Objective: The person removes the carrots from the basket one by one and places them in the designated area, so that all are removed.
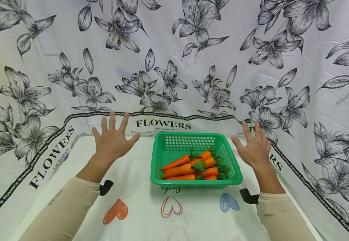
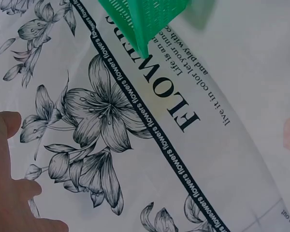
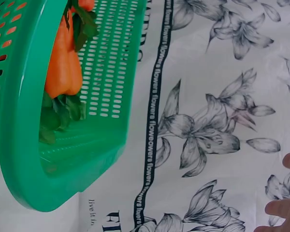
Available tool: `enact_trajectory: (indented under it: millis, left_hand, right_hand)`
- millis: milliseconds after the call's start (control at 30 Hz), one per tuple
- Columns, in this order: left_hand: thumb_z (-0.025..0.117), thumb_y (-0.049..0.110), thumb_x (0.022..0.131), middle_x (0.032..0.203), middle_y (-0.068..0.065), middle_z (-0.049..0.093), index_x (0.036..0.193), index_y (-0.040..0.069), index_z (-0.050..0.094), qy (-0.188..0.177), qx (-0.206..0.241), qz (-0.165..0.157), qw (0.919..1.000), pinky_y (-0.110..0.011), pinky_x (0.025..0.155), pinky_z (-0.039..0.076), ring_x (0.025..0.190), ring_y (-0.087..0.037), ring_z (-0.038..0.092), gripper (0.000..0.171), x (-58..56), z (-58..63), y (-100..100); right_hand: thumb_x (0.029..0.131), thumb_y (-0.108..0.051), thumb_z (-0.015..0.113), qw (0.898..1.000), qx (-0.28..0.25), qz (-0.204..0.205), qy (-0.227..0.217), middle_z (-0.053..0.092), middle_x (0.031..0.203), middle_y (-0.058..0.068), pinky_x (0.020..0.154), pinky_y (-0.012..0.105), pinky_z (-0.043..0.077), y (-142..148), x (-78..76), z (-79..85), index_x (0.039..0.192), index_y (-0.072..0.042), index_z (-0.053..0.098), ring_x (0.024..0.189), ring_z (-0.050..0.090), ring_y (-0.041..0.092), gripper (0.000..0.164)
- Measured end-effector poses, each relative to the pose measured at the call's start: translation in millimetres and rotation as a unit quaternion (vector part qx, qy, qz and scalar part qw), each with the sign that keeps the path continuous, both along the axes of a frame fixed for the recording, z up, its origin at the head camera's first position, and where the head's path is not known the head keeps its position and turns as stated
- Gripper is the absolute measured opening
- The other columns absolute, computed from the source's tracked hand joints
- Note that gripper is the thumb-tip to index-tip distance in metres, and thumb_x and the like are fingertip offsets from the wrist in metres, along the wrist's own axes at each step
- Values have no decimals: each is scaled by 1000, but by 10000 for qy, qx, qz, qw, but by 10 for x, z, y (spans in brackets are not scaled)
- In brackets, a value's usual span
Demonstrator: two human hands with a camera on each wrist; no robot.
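A green plastic basket with slotted walls stands on the table, several orange carrots with green leafy tops inside it. To its left my left hand is raised with fingers spread, holding nothing. My right hand is held up just past the basket's right rim, fingers extended and apart, also holding nothing. Part of the left hand shows at the left edge of its wrist view. In the right wrist view, fingertips enter at the right edge, away from the basket's green rim.
The white tablecloth carries printed hearts in red and blue. Behind and on both sides hangs a white curtain with black flower drawings and a dark lettered band. Black wrist mounts sit at both sleeves.
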State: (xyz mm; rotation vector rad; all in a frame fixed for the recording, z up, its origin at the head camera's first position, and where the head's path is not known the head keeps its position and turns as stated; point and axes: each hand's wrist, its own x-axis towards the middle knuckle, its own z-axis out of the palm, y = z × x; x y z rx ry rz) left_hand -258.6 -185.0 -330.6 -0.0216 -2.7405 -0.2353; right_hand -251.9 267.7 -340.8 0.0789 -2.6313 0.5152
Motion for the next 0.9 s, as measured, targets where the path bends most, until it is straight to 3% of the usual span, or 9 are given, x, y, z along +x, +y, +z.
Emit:
enact_trajectory:
  millis: [633, 900]
  left_hand:
    - [27, 74, 73, 143, -13, -9, 139, 33, -1, 103, -14, 23, 9999, -67, 84, -10, 124, -40, -10, 82, -7, -132, -26]
    - [32, 71, 75, 143, -13, -10, 139, 33, 1, 141, 64, -46, 9999, -68, 84, -8, 124, -41, -9, 80, -55, -147, -3]
  right_hand:
    - [84, -50, 43, 9988, -235, 261, 348, -3, 144, 6, 85, 68, 5, -21, 162, 67, 139, -34, 9, 125, 0, 41, 66]
    - [83, -39, 53, 9927, -718, 513, 827, 3, 144, 5, 86, 67, 4, 20, 291, 129, 139, -28, 19, 124, 1, 42, 67]
